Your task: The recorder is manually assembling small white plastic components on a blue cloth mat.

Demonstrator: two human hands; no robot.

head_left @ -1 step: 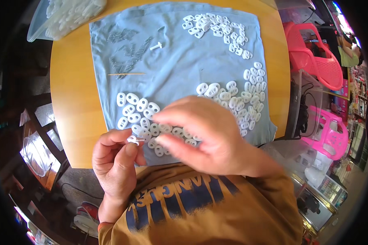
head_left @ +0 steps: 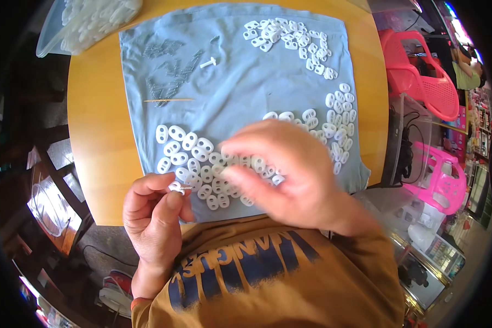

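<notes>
At a tabletop [head_left: 95,147] spread with blue cloth [head_left: 235,82], a person's left hand [head_left: 156,218] pinches a small white piece [head_left: 176,186] between thumb and fingers, a tiny coiled spring [head_left: 186,187] jutting from it, long axis toward three o'clock. The right hand [head_left: 290,169], thumb and forefinger parted, hovers clear of the piece at about two o'clock; the left is nearer, in contact. Two-holed white pieces [head_left: 177,132] lie partly hidden below the right hand. Fingertips mask much of the held piece; blur softens the right hand's tips.
</notes>
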